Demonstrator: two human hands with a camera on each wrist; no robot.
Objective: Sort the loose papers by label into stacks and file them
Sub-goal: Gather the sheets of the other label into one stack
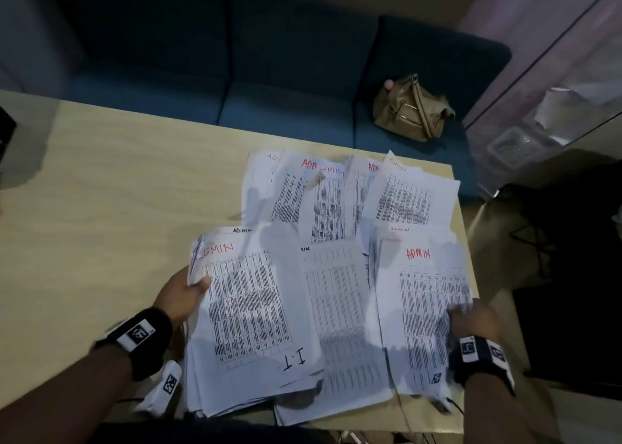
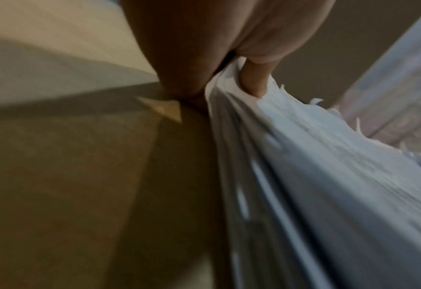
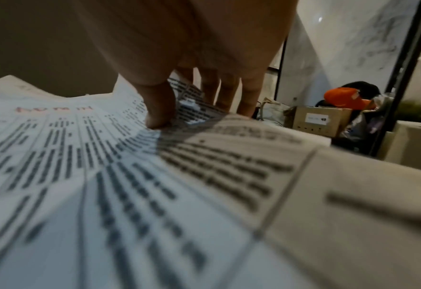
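White printed sheets cover the right half of the wooden table [image 1: 101,208]. My left hand [image 1: 195,285] grips the left edge of a thick left stack [image 1: 249,309], thumb on top; its top sheet reads ADMIN in red and I.T in black. The left wrist view shows my left hand [image 2: 229,86] closed round the left stack [image 2: 327,176]. My right hand [image 1: 468,315] pinches the right edge of the right stack [image 1: 427,305], labelled ADMIN. In the right wrist view its thumb [image 3: 159,109] presses on the right stack's top sheet [image 3: 105,166], fingers [image 3: 229,91] behind its edge. A middle sheet [image 1: 340,309] lies between the stacks.
Several ADMIN sheets [image 1: 336,191] lie fanned along the table's far right. A tan bag [image 1: 412,110] sits on the blue sofa [image 1: 269,73] behind the table. A clear plastic container [image 1: 515,144] stands at the right. A cardboard box [image 3: 315,119] and an orange cap [image 3: 345,97] lie beyond.
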